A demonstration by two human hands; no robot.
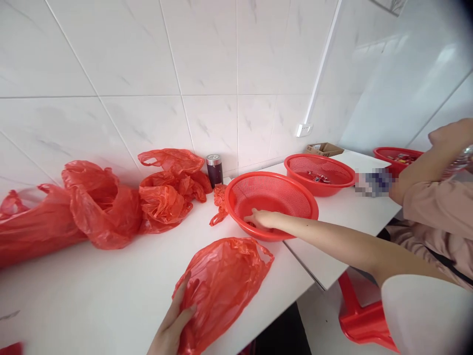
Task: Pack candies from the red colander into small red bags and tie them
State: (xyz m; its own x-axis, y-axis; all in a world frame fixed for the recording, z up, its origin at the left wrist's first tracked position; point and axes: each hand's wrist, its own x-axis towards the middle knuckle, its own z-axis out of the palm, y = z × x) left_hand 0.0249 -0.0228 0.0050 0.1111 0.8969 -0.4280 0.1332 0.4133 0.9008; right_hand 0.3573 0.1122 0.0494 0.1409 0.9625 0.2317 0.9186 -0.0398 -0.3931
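My left hand (173, 318) grips the near left side of a red plastic bag (225, 281), its thumb and fingers closed on the thin film. The bag lies slanted over the front of the white table, with a handle loop toward the basket. My right hand (261, 218) reaches down into a red perforated basket (273, 185), near its front left wall. Those fingers are curled, and small dark bits show just beneath them. Whatever they hold is too small and hidden to name.
Crumpled red bags (101, 207) line the wall at left, beside a dark tumbler (215, 171). Behind stand a second red basket (320, 167) with small pieces and a cardboard box (325, 149). At right, a person's arm (424, 165) is near another basket (397, 154). A red stool (364, 320) stands below.
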